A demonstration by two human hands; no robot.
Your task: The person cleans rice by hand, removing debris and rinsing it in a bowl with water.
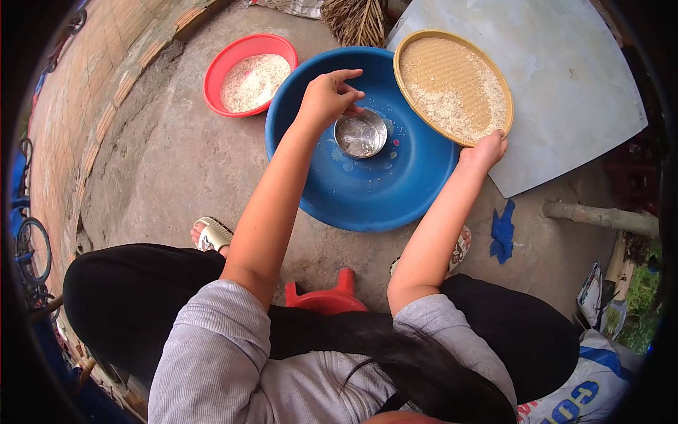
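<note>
Left hand (pixel 326 97): fingers curled, pinching the far rim of the steel bowl (pixel 361 136). The bowl stands mouth up in the middle of the blue basin (pixel 353 201).

Right hand (pixel 484 150): closed on the near edge of the woven tray (pixel 441 60). The tray overlaps the basin's right rim, its face up. Its long axis as seen runs from upper left to lower right. Rice (pixel 459 109) is gathered toward the held edge.

A red bowl (pixel 212 81) of rice sits just beside the basin's left rim.

Bare concrete floor (pixel 176 162), brick paving (pixel 78 92)
</note>
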